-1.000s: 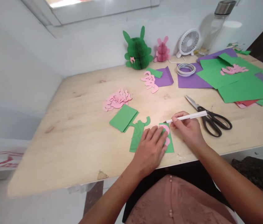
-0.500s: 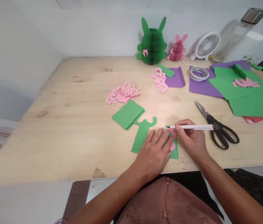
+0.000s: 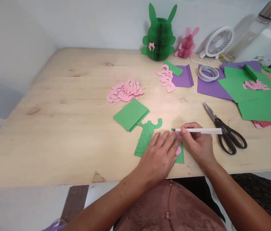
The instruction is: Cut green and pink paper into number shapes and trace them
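My right hand [image 3: 198, 139] grips a white pen [image 3: 201, 130], its tip touching the upper edge of a pink paper cutout [image 3: 178, 150]. That cutout lies on a small green paper piece [image 3: 180, 158] near the table's front edge. Fingers stretched out, my left hand [image 3: 160, 152] lies flat over the cutout and the green piece and covers much of both. Left of that hand is a green paper scrap [image 3: 144, 139] with drawn curves and a cut edge. Folded green paper [image 3: 132, 114] overlaps the scrap's upper end.
Black-handled scissors [image 3: 225, 133] lie right of my right hand. Pink cutouts [image 3: 126, 90] are heaped further back. Green sheets [image 3: 262, 107], purple paper [image 3: 212, 89] and tape rolls [image 3: 208, 73] lie at right. Along the wall stand green and pink paper rabbits [image 3: 161, 38], a fan [image 3: 219, 41] and a bottle [image 3: 250, 35].
The camera view has shifted slightly. Both hands stay in nearly the same place on the paper, and the pen tip remains at the cutout's upper edge.
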Tool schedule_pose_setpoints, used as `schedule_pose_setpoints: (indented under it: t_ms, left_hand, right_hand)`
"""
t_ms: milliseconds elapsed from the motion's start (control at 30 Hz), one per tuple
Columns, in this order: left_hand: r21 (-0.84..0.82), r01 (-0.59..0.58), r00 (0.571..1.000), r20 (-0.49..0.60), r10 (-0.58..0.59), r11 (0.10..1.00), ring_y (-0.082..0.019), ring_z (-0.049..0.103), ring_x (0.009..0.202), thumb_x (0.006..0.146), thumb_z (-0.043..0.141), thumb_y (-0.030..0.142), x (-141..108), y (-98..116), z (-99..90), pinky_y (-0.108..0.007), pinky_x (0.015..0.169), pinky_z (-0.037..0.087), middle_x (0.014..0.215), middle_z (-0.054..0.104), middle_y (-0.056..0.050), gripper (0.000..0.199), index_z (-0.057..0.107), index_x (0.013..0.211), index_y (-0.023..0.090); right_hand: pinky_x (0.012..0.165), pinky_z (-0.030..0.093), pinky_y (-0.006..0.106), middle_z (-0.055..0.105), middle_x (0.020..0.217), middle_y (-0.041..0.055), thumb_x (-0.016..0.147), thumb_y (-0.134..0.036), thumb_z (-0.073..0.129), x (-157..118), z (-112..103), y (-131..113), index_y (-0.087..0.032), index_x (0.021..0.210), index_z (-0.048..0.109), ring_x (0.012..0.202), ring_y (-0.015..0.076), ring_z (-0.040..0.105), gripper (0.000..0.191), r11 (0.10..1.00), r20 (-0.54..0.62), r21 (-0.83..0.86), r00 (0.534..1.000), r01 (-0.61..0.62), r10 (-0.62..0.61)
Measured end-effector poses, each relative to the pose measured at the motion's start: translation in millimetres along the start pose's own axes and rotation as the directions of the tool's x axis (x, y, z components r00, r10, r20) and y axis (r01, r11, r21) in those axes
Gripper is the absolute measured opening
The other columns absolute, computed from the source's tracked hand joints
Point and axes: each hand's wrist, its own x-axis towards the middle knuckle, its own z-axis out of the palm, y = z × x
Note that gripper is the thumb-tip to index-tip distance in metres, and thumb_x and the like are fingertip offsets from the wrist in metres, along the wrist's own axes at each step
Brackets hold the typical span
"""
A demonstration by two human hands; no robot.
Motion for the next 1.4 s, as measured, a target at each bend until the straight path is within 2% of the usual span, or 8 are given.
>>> schedule_pose_setpoints:
  t_ms: [567, 767, 1400]
  left_hand:
    - [-0.008, 0.007, 1.000, 0.015, -0.007, 1.000, -0.029, 0.040, 0.132, 0.096, 0.039, 0.029, -0.3, 0.4, 0.6, -0.049, 0.110, 0.029, 0.143, 0.049, -0.010, 0.043, 0.046, 0.137, 0.016]
    - [-0.005, -0.001, 1.000, 0.009, 0.001, 1.000, -0.029, 0.040, 0.132, 0.096, 0.039, 0.029, -0.1, 0.0, 1.0, -0.049, 0.110, 0.029, 0.142, 0.050, -0.010, 0.043, 0.046, 0.137, 0.015]
    - [-0.008, 0.001, 1.000, -0.005, -0.001, 1.000, -0.029, 0.042, 0.131, 0.096, 0.040, 0.028, 0.1, -0.1, 2.2, -0.049, 0.110, 0.030, 0.141, 0.050, -0.010, 0.041, 0.049, 0.134, 0.015]
  right_hand:
    - [0.060, 0.050, 0.028, 0.069, 0.073, 0.0015, 0.087, -0.033, 0.060, -1.3, 0.0, 1.6, -0.021, 0.085, 0.059, 0.069, 0.0182, 0.068, 0.012, 0.998, 0.035, 0.031, 0.998, -0.049, 0.048]
    - [0.058, 0.049, 0.027, 0.068, 0.072, 0.0009, 0.086, -0.032, 0.060, -1.3, 0.1, 0.3, -0.020, 0.083, 0.060, 0.066, 0.0166, 0.066, 0.012, 0.999, 0.015, -0.023, 0.999, -0.035, 0.036]
    - [0.057, 0.047, 0.024, 0.064, 0.070, -0.0006, 0.086, -0.029, 0.059, -2.4, 1.0, 1.8, -0.020, 0.083, 0.060, 0.064, 0.0141, 0.061, 0.010, 0.999, 0.005, -0.036, 1.000, 0.003, -0.003]
